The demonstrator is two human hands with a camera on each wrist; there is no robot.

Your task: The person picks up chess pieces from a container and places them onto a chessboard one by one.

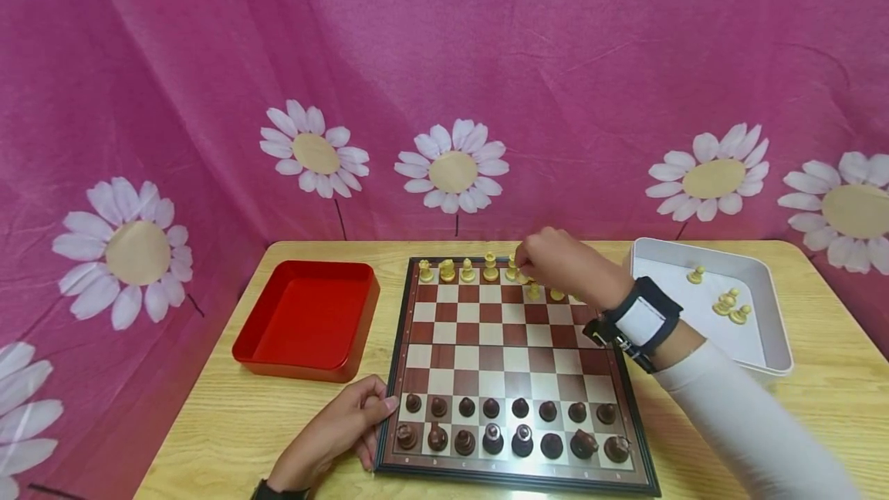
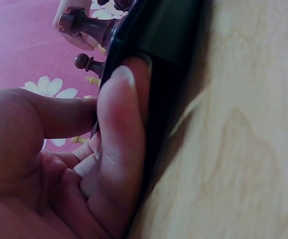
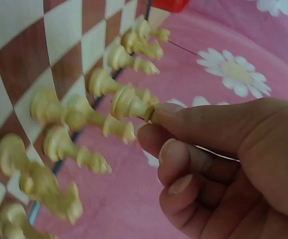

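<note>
My right hand (image 1: 572, 265) is over the far side of the chessboard (image 1: 466, 359), among the cream pieces. Thumb and forefinger pinch a cream pawn (image 3: 126, 103) by its head, its base toward the board. Cream back-row pieces, among them a tall one (image 1: 490, 267), line the far edge, and a cream pawn (image 1: 532, 291) stands in front of them near the hand. The forearm and hand hide part of the far right corner. At the near left, my left hand (image 1: 340, 430) grips the board's black edge. Dark pawns (image 1: 491, 407) and dark back-row pieces (image 1: 493, 438) fill the two near rows.
Right of the board, beyond my forearm, a white tray (image 1: 781, 330) holds several cream pawns (image 1: 725, 301). A red tray (image 1: 305, 322) sits at the left on the wooden table (image 1: 208, 423). Behind hangs a pink curtain (image 1: 486, 60) with daisies.
</note>
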